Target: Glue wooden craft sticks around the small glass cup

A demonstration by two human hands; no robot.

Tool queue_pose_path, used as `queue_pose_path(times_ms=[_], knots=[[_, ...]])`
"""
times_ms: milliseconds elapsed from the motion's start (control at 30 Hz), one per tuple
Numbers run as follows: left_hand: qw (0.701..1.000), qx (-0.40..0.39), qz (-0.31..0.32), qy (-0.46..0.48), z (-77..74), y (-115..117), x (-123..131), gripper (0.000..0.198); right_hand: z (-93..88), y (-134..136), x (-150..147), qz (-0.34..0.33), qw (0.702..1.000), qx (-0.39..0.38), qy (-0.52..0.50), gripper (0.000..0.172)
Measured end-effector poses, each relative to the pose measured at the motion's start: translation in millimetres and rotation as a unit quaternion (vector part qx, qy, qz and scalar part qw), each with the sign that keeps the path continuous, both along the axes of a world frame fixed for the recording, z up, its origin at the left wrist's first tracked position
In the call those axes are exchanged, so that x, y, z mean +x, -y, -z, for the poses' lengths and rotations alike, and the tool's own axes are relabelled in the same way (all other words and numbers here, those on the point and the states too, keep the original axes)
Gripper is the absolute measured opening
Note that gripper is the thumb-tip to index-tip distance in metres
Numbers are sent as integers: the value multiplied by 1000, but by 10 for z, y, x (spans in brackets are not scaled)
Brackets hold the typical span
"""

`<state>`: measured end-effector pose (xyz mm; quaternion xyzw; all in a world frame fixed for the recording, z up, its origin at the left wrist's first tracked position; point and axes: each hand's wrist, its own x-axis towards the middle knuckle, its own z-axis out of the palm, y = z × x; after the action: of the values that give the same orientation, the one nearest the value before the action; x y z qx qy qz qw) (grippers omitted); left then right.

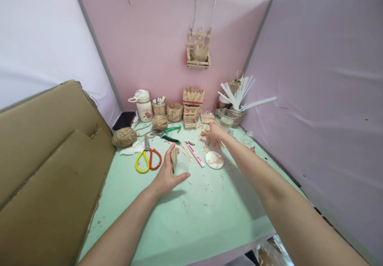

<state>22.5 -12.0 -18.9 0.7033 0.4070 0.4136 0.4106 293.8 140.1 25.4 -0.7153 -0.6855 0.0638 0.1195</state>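
Observation:
My left hand (166,178) is curled around a clear plastic cup (182,164) that has short wooden sticks (175,158) along its left side. The thumb rests at the cup's near edge. Farther back, my right hand (214,132) reaches over a loose pile of thin wooden sticks (200,132), fingers stretched and apart, with no held piece visible. Between the hands lie a pink and white cutter (195,155) and a round white lid (214,160) with brownish smears. Scissors (149,160) with one yellow and one red handle lie left of the cup.
Green-handled pliers (170,138) and twine balls (125,137) lie at left. Wooden stick crafts (191,106), a white bottle (144,105) and a pot of white strips (237,114) line the back. Cardboard (56,170) leans at left. A stick-built hanging piece (198,54) is on the pink wall.

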Motion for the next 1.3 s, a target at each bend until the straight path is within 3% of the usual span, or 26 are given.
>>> queue_pose_path(times_ms=[100,300,467,700,833,1033,1167,1300], knots=[[1000,7,13,2,-5,5,-20,108,26,-173,-101,12,1000,-3,1,69],[997,68,-1,32,36,16,-31,95,-200,-227,-4,9,995,96,-5,26],[982,169,-61,61,33,4,-27,77,-551,-262,538,74,979,191,-3,33],[972,181,-130,69,57,-29,-56,63,-878,-356,1468,200,955,217,18,40],[975,165,-134,62,75,-18,-64,59,-992,-368,1687,204,957,199,58,37],[975,168,-137,48,102,-20,-91,58,-1137,-579,1726,164,969,109,151,22],[973,185,-140,18,110,-27,-109,58,-1153,-757,1684,166,963,34,210,32],[966,216,-139,-9,95,-26,-115,56,-1089,-871,1595,159,953,6,258,36]])
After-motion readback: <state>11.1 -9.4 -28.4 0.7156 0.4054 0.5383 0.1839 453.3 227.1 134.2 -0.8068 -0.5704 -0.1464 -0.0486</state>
